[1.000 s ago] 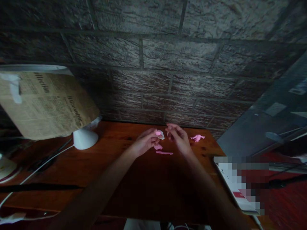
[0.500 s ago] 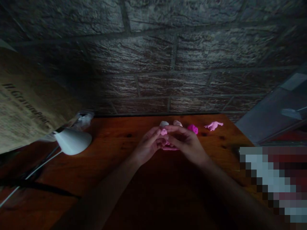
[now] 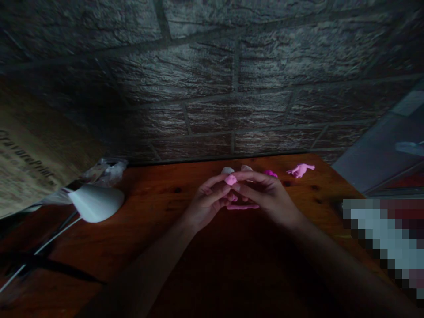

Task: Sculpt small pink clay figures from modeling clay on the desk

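A small lump of pink modelling clay [image 3: 231, 179] is pinched between the fingertips of both hands. My left hand [image 3: 210, 198] grips it from the left, thumb and forefinger closed on it. From the other side my right hand [image 3: 268, 194] presses it with thumb and forefinger. Below the hands a thin pink clay roll [image 3: 243, 207] lies on the table. Behind the fingers are a white lump [image 3: 227, 170], a pale pink lump [image 3: 247, 168] and a magenta lump [image 3: 271, 173], all partly covered. A pink clay animal figure [image 3: 300, 170] rests farther right.
The wooden table [image 3: 159, 190] meets a dark brick wall [image 3: 205, 106]. At left stand a white lamp shade [image 3: 97, 203], crumpled clear plastic [image 3: 112, 170] and a brown printed paper bag [image 3: 39, 150]. A grey panel [image 3: 374, 145] rises at the right edge.
My right forefinger and thumb have come onto the pink lump, which both hands now pinch. The clay roll beneath shows more clearly. The view has shifted slightly.
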### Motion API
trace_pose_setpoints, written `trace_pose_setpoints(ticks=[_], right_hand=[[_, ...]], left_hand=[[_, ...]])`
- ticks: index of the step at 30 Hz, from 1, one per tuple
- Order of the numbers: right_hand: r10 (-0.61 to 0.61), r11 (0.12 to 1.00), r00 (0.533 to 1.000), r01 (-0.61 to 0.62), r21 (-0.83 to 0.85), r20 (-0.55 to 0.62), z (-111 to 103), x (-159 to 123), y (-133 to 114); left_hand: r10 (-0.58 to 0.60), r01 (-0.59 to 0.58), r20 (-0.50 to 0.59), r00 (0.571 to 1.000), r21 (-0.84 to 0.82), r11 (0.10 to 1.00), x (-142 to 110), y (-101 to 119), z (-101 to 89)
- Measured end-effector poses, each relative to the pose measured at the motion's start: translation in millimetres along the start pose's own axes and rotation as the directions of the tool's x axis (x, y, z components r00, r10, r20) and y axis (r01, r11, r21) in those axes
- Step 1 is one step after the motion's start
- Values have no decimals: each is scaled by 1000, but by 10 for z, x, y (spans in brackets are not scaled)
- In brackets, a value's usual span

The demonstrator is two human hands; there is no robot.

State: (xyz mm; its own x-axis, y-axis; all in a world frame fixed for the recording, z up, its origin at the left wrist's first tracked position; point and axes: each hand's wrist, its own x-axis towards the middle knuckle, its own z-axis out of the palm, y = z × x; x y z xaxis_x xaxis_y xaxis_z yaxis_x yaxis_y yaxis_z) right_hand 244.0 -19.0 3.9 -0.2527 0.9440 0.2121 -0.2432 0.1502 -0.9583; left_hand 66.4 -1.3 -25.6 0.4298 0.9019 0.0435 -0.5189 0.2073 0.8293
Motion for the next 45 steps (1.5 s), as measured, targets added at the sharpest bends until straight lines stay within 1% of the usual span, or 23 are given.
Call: trace_pose_setpoints(ticks=[5,11,16,22,27,30,34,37,45], right_hand=[[-40,999,999,40,19,19,-1,-6,13],[31,995,999,-34,97,30,2,-15,15],[33,998,999,-35,51,33,-34,-14,-43],[68,996,990,-75,55,122,-82,-8,-15],[93,989,985,-108,103,145,-70,-10,-17],[87,990,986,-101,97,142,-59,-12,-49],[69,996,994,-72,45,80,-63,-8,-51],[57,997,997,-59,43,57,-68,-2,-30],[107,990,993,-111,88,53,-66,-8,-20]], left_hand=[[5,-5,10,1000,-44,999,-2,-3,20],[13,-14,-12,1000,-55,998,-6,-5,34],[-11,10,-15,1000,-41,999,-22,5,53],[30,-31,-15,999,-50,998,-17,-27,22],[12,-12,-8,1000,-27,1000,-21,-10,44],[1,-1,-9,1000,4,1000,-25,16,78],[3,-3,3,1000,18,1000,-33,27,98],[-2,2,6,1000,22,1000,-38,22,96],[-7,7,0,1000,-1,1000,-34,19,101]])
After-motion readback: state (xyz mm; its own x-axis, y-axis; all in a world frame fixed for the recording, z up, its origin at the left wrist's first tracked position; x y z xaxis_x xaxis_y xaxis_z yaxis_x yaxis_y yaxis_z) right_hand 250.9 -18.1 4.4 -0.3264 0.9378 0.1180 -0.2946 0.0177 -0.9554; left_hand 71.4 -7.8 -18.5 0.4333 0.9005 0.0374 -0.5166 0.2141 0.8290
